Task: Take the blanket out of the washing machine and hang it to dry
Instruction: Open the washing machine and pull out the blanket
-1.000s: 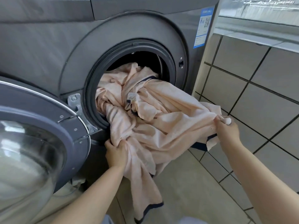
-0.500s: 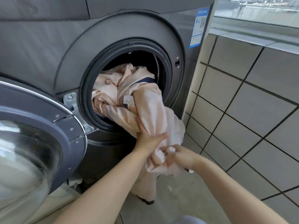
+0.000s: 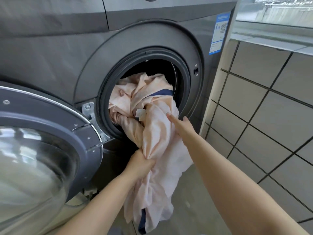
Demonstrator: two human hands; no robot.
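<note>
A pale peach blanket (image 3: 162,146) with dark blue trim spills out of the round opening of the grey washing machine (image 3: 152,36). Part of it is still bunched inside the drum, and a long fold hangs down toward the floor. My left hand (image 3: 141,164) grips a gathered fold just below the opening. My right hand (image 3: 182,125) is higher up, at the right side of the blanket. Its index finger points straight toward the drum and lies against the cloth, and the other fingers are hidden behind it.
The machine's round glass door (image 3: 45,150) stands open at the left, close to my left arm. A grey tiled wall (image 3: 264,124) rises right beside the machine, with a ledge along its top. Below the blanket lies a grey floor (image 3: 194,209).
Both hands met on the blanket below the opening half a second ago. Now my right hand has let go and moved up toward the drum. My left hand still grips its fold.
</note>
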